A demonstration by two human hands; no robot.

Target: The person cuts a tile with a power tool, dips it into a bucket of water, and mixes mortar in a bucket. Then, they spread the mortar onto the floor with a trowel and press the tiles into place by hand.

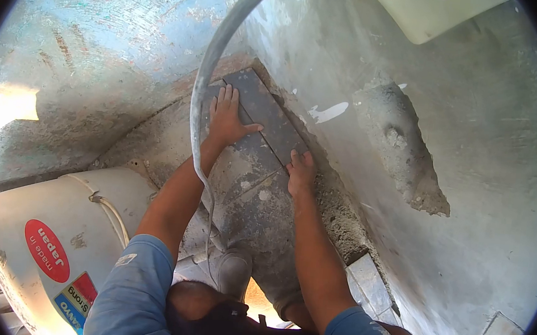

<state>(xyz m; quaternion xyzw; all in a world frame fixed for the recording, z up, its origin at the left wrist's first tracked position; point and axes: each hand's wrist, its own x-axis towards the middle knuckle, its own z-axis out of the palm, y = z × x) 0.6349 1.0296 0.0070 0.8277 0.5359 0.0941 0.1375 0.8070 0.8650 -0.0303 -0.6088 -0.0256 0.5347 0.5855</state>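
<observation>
Right hand (302,169), half-curled, its grip unclear, is touching the near end of the dark strip (273,117); the left hand (225,123) is lying flat, thumb splayed. Both arms (320,243) are reaching forward. The strip is lying near the floor's (245,207) far corner.

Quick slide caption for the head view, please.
Left hand and right hand on dark grey rectangular tiles beside a patchy grey wall.

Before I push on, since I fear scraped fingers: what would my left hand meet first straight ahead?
Your left hand would probably meet the blue wall first; the hose seems nearer the camera, though depth is unclear.
</observation>
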